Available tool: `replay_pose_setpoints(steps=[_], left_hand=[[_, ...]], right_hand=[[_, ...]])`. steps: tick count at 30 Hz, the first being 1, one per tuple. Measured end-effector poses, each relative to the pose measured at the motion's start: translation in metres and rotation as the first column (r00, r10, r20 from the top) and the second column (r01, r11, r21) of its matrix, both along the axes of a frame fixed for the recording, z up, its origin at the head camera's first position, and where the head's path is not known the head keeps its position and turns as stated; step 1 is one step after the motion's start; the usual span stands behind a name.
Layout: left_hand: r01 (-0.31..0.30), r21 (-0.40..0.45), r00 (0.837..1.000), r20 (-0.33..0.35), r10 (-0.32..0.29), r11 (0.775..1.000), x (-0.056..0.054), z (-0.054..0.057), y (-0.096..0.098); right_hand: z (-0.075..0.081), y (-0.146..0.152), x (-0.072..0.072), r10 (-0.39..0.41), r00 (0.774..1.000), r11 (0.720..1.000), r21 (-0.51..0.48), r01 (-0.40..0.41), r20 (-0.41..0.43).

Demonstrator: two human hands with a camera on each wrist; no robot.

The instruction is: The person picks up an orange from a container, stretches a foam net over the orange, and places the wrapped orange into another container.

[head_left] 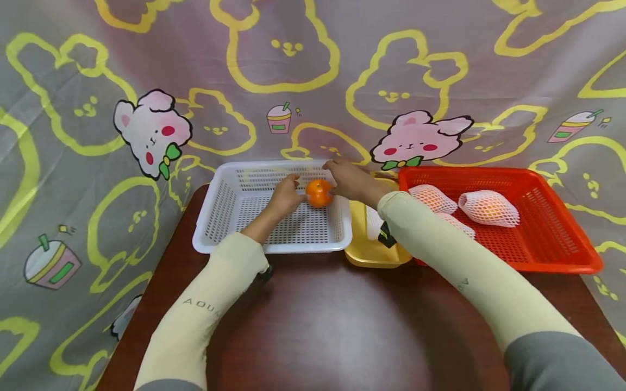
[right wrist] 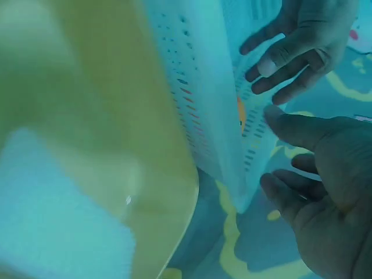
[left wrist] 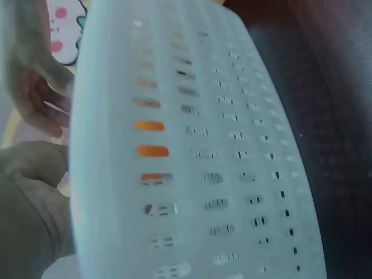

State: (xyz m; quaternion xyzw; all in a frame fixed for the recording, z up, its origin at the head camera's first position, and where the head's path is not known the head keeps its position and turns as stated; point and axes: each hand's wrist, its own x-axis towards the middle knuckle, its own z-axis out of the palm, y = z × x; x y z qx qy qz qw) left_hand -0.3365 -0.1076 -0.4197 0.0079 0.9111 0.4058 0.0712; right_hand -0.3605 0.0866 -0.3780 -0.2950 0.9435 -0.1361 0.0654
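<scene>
A round orange fruit with a small green mark on top sits at the right end of the white slotted basket. My left hand is just left of it, fingers spread loosely. Above and right of the fruit, over the basket's right rim, my right hand hovers with its thumb and fingers apart. In the right wrist view, neither the left hand nor the right hand grips anything. Through the basket's slots, the left wrist view shows part of the fruit.
A yellow tub with a white foam net in it stands right of the white basket. Beyond it, a red basket contains foam-netted fruits. All stand on a dark brown table before a patterned curtain.
</scene>
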Motion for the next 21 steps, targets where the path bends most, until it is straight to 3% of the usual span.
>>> replay_pose_setpoints(steps=[4, 11, 21], left_hand=[[-0.004, 0.053, 0.998, 0.067, 0.001, 0.999, -0.012, -0.007, 0.008], [0.028, -0.071, 0.998, 0.056, -0.024, 0.997, -0.025, -0.013, 0.007], [0.035, 0.052, 0.996, 0.074, -0.039, 0.998, -0.029, -0.028, 0.011]], right_hand=[[-0.004, -0.013, -0.014, -0.007, 0.999, 0.997, 0.081, 0.004, 0.04], [-0.004, -0.027, -0.026, 0.058, 0.998, 0.957, 0.286, -0.055, 0.0], [-0.025, -0.039, -0.037, 0.098, 0.993, 0.948, 0.296, -0.115, 0.072]])
